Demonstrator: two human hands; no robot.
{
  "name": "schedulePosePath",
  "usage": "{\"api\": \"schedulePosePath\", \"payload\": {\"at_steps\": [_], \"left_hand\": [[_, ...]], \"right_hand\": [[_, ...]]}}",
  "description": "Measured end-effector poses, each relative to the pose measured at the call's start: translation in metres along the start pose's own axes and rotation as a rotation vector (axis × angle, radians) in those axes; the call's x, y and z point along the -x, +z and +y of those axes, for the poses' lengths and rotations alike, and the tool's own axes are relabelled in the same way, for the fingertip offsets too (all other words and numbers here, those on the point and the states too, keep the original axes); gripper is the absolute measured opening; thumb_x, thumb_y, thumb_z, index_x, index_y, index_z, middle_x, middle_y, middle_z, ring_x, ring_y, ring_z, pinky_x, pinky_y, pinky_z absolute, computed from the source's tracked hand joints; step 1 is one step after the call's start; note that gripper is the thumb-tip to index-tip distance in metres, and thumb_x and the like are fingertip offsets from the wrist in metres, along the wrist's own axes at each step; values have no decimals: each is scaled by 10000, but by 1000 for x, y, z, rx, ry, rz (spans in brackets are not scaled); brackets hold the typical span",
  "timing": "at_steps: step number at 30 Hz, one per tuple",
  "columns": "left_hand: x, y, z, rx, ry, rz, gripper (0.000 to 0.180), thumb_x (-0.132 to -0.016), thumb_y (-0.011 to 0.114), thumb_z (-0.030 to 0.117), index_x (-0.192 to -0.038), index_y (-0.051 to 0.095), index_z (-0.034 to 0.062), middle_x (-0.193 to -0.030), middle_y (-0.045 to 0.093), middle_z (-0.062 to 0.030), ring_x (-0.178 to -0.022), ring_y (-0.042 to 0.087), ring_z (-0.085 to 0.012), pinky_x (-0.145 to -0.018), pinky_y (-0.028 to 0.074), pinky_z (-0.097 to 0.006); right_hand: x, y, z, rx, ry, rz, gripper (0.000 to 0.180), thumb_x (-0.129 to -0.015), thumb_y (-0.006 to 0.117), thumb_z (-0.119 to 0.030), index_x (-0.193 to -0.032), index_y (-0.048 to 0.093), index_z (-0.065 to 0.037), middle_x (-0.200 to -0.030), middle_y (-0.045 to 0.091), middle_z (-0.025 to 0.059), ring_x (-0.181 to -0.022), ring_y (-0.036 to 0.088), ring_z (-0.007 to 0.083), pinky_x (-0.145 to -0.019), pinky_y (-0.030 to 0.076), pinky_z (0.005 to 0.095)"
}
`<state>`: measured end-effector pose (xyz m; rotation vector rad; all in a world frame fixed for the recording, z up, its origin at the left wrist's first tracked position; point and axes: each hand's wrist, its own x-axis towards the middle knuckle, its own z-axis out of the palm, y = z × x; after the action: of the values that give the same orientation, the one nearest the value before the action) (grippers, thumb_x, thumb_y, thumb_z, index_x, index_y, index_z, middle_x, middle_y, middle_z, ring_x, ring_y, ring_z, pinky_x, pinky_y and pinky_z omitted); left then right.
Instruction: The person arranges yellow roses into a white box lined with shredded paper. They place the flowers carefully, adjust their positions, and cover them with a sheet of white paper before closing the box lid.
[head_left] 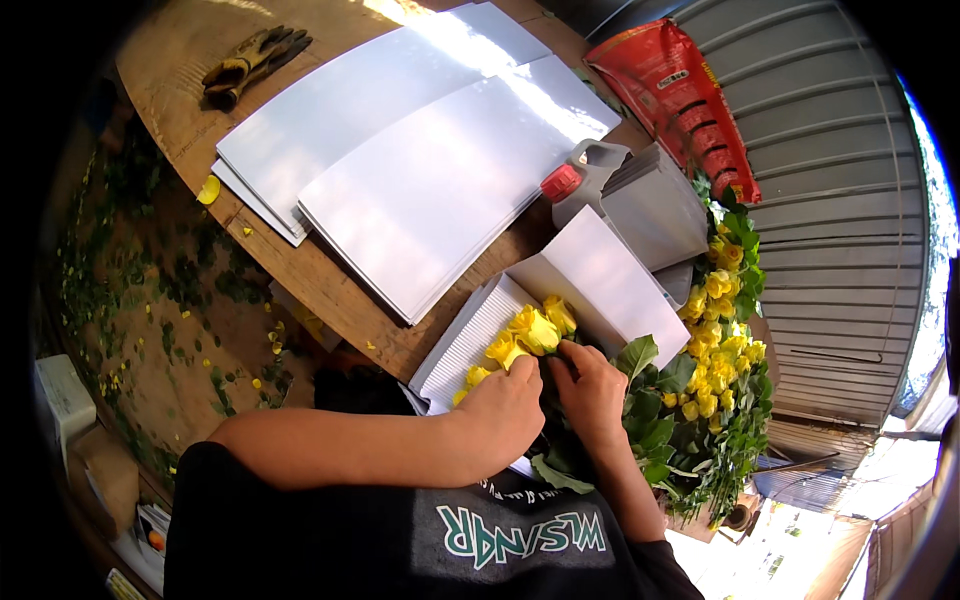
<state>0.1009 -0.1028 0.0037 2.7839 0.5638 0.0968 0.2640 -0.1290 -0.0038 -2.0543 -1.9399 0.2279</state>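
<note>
Pair of worn tan work gloves point(255, 62) is lying at the far left of the round wooden tabletop point(330, 290), stacked white corrugated sheets point(420, 170) sitting beside them. Left hand point(505, 410) is curling its fingers around the yellow rose stems point(525, 340) lying on a ribbed white cardboard sleeve point(470, 335). Right hand point(590, 385) is pinching the same stems with fingers together, and a heap of yellow roses with green leaves point(715, 380) is lying just right.

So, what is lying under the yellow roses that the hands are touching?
Under the yellow roses lies a white corrugated sheet. Both hands cover the stems, so what is beneath them is hidden.
</note>
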Motion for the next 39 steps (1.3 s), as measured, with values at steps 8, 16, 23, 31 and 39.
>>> {"api": "schedulePosePath", "payload": {"at_steps": [8, 16, 23, 31, 39], "left_hand": [[-9, -11, -13, 94, 22, -27, 257, -693, 532, 94, -913, 576, -32, -1139, 476, -207, -902, 483, -243, -764, 445, -258], [-19, 7, -24, 143, 9, 116, 201, -705, 502, 26, -881, 541, -62, -1226, 402, -237, -906, 491, -261, -774, 464, -285], [-20, 6, -20, 118, 18, 111, 249, -705, 490, 17, -929, 532, -84, -1217, 406, -253, -922, 482, -275, -786, 460, -291], [-21, 3, -21, 9, 40, 62, 246, -708, 473, 31, -919, 535, -77, -1210, 417, -253, -895, 489, -271, -796, 452, -288], [-24, 7, -23, 38, 62, 77, 222, -699, 476, 33, -890, 544, -58, -1174, 453, -239, -894, 491, -285, -820, 436, -312]], "right_hand": [[-2, 2, 7, 47, -126, -57, 166, -730, 609, -129, -879, 588, -58, -709, 555, 68, -624, 568, 255, -535, 457, 339], [-4, -8, 5, -76, -51, -27, 159, -755, 588, -112, -898, 600, -42, -805, 585, 100, -682, 581, 283, -597, 471, 353], [-13, -2, 14, 281, 60, -7, 122, -766, 564, -185, -754, 542, -65, -721, 565, 87, -604, 588, 257, -501, 462, 359], [-20, -3, 3, 338, -90, 245, 115, -691, 546, -122, -798, 542, -79, -669, 532, 27, -564, 579, 174, -483, 448, 303], [-19, 17, 9, 378, -111, 103, 128, -700, 521, -129, -804, 550, -59, -702, 541, 46, -610, 586, 182, -524, 454, 297]]}}
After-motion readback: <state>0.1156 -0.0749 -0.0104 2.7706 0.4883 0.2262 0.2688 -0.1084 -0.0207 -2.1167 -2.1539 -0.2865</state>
